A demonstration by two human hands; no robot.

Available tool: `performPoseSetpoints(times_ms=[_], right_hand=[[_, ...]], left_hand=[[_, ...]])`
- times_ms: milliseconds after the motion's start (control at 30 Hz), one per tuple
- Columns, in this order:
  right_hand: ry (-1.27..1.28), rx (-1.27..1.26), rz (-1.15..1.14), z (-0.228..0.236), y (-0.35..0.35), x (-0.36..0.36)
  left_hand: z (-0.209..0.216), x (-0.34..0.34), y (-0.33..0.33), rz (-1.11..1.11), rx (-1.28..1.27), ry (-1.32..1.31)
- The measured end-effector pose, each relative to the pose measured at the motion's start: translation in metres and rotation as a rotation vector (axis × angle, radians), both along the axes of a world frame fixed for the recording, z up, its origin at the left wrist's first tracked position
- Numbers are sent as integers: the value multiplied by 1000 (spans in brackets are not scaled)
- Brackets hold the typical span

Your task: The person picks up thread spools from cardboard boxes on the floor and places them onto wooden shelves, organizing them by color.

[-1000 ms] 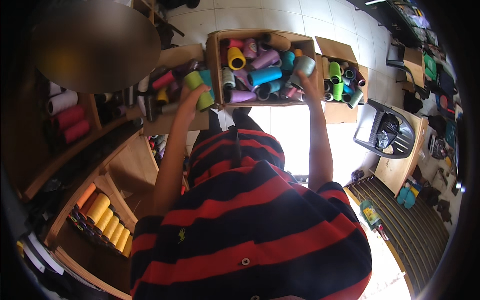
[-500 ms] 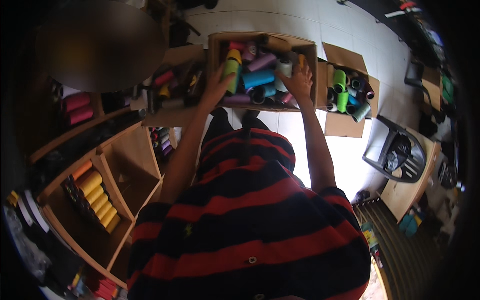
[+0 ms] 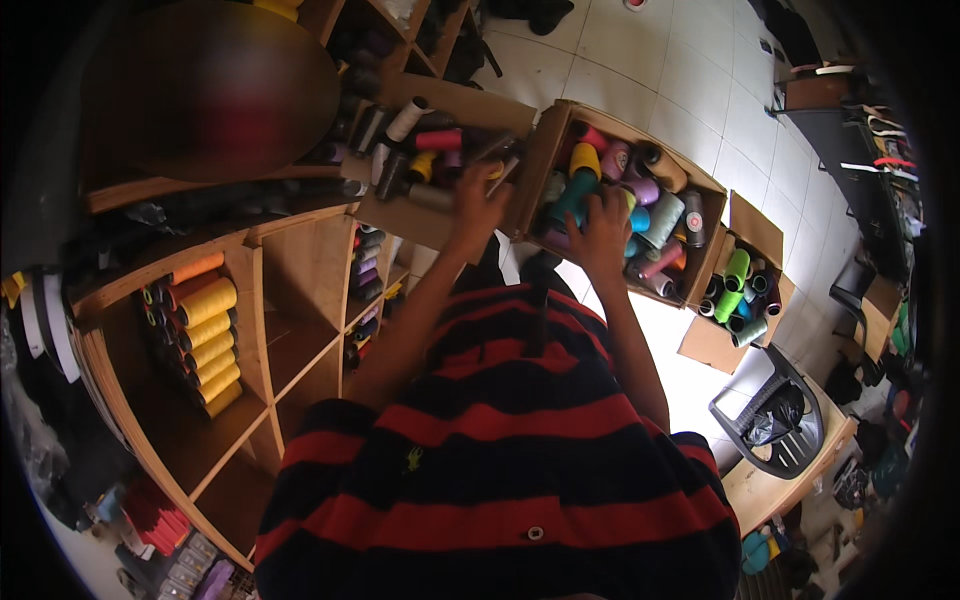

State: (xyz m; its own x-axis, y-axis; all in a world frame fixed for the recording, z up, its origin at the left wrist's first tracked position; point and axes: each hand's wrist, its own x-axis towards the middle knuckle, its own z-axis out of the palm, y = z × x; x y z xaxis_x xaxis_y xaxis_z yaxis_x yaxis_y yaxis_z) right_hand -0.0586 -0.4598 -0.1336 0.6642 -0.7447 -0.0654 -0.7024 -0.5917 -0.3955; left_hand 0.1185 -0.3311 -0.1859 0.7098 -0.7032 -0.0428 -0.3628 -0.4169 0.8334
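My left hand (image 3: 478,212) is over the left cardboard box (image 3: 400,218), its fingers curled round a dark thread spool (image 3: 504,174) that is partly hidden and a little blurred. Red, yellow, white and dark spools lie about it in that box. Inside the middle cardboard box (image 3: 568,112), my right hand (image 3: 602,238) rests on the heaped spools with its fingers apart. Right by those fingers is a teal spool (image 3: 574,196), with a yellow spool (image 3: 585,160) just beyond it. A pale grey-green spool (image 3: 662,220) lies to the right of this hand.
A third cardboard box (image 3: 758,222) with green and dark spools stands at the right. On my left is a wooden shelf unit (image 3: 262,325) holding yellow spools (image 3: 210,345). A black chair (image 3: 765,415) stands at the lower right on the tiled floor.
My left hand has moved from the middle box to the left box. The right hand has shifted from the middle box's right side toward its left. The view has turned, and the boxes appear farther right.
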Motion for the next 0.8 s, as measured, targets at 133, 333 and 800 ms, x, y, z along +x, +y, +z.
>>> performPoseSetpoints(times_ms=[133, 333, 800], right_hand=[[83, -49, -128, -8, -11, -3], [250, -163, -241, -17, -37, 9], [-3, -326, 722, -54, 50, 276]], left_hand=[[-16, 96, 71, 210, 305, -412], [-19, 191, 85, 127, 476, -496], [-20, 200, 93, 154, 535, -340]])
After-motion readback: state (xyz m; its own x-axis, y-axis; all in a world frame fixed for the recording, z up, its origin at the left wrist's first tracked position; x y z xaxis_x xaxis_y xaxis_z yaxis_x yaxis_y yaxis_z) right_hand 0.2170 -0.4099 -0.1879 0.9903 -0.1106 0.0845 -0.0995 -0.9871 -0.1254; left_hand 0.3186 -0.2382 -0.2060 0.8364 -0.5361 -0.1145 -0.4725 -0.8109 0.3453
